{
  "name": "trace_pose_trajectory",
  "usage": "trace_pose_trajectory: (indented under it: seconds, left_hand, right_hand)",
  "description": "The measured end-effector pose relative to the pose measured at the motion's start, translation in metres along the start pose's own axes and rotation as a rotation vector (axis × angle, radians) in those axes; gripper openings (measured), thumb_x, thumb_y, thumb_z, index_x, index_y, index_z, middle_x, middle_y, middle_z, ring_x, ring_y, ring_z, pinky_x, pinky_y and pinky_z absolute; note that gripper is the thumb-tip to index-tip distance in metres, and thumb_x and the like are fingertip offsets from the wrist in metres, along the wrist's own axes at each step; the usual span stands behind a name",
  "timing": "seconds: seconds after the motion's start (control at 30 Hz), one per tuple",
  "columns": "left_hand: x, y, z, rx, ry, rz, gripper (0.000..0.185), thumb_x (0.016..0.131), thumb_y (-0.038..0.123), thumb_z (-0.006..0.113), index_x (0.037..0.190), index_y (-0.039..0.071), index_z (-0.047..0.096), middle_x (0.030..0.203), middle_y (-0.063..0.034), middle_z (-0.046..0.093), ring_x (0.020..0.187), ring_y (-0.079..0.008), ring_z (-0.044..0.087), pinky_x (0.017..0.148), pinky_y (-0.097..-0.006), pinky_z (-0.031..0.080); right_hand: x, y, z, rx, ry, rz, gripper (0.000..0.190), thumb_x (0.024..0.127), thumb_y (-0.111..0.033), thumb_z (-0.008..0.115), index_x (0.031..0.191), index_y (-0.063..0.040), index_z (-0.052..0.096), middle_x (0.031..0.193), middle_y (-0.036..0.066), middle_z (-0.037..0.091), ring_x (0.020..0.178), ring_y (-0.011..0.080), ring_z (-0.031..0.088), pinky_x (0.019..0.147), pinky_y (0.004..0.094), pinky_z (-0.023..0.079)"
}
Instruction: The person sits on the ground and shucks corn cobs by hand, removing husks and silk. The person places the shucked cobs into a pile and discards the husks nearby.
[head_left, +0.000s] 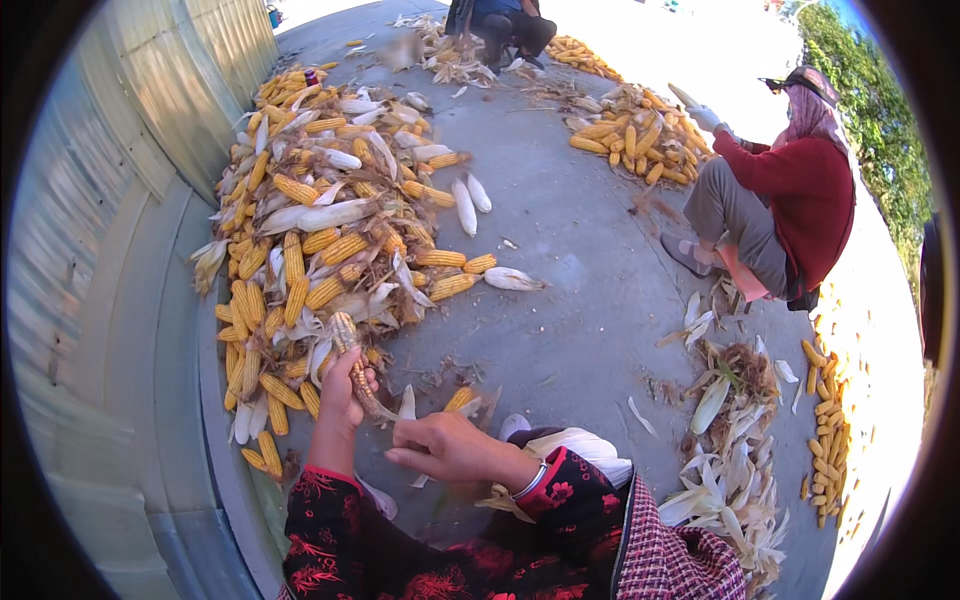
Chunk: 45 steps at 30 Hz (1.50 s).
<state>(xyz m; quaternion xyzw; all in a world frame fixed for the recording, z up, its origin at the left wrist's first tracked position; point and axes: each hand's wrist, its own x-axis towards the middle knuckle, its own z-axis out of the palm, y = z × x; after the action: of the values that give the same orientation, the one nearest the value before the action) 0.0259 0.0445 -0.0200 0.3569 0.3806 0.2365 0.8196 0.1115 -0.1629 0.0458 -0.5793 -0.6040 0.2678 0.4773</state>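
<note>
My left hand (345, 394) is closed around a yellow ear of corn (344, 334), which points up and away from me. Close to the ear's lower end, my right hand (442, 448) has its fingers curled; strands or a bit of husk reach from the ear toward it, and whether it grips them is hidden. Beyond my left hand lies a large pile of corn ears (322, 247), some bare and yellow, some in pale husk. A partly husked ear (459, 399) rests on the ground just past my right hand.
Corrugated metal sheeting (112, 187) runs along the left. Loose husks (731, 480) lie at right, beside a row of bare ears (829, 442). A person in a red top (802, 202) sits at upper right near another corn pile (637, 139). Another person (502, 26) sits at the far end.
</note>
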Motion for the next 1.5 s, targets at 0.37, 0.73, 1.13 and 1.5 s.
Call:
trace_pose_trajectory:
  seconds: [0.37, 0.73, 1.13, 1.5]
  left_hand:
    - [0.055, -0.131, -0.05, 1.208, -0.213, -0.408, 0.021, 0.086, 0.022, 0.07, 0.089, 0.002, 0.069, 0.077, -0.0091, 0.068, 0.065, -0.0189, 0.065, 0.056, -0.0337, 0.051]
    - [0.035, -0.232, 0.059, 0.703, -0.896, -0.287, 0.027, 0.088, 0.021, 0.065, 0.107, 0.001, 0.063, 0.086, -0.0083, 0.067, 0.073, -0.0171, 0.064, 0.066, -0.0301, 0.05]
    - [0.187, -0.133, -0.117, 0.564, 0.446, 0.194, 0.031, 0.084, 0.01, 0.059, 0.113, -0.002, 0.059, 0.09, -0.0115, 0.066, 0.077, -0.0216, 0.065, 0.066, -0.0325, 0.052]
    - [0.236, -0.019, -0.1, 1.691, 0.328, 0.614, 0.057, 0.074, 0.011, 0.064, 0.13, 0.008, 0.052, 0.123, -0.0181, 0.053, 0.108, -0.0396, 0.055, 0.091, -0.0476, 0.047]
  right_hand:
    - [-0.023, -0.015, -0.027, 0.224, 0.17, -0.022, 0.014, 0.092, -0.018, 0.065, 0.091, -0.005, 0.06, 0.07, 0.009, 0.062, 0.062, 0.0224, 0.062, 0.058, 0.0334, 0.047]
    - [-0.032, -0.012, -0.066, 0.561, 0.468, 0.177, 0.01, 0.094, -0.01, 0.059, 0.089, -0.001, 0.06, 0.069, -0.001, 0.057, 0.06, 0.0052, 0.05, 0.056, 0.0214, 0.039]
    - [0.001, 0.0, -0.043, 0.649, 0.345, 0.337, 0.007, 0.095, -0.007, 0.057, 0.093, -0.001, 0.059, 0.075, 0.0, 0.06, 0.067, 0.0035, 0.054, 0.062, 0.0197, 0.043]
    - [0.044, 0.033, -0.027, 0.585, 0.254, 0.547, 0.008, 0.094, -0.007, 0.062, 0.097, 0.0, 0.062, 0.082, 0.001, 0.06, 0.072, 0.0053, 0.057, 0.065, 0.0216, 0.045]
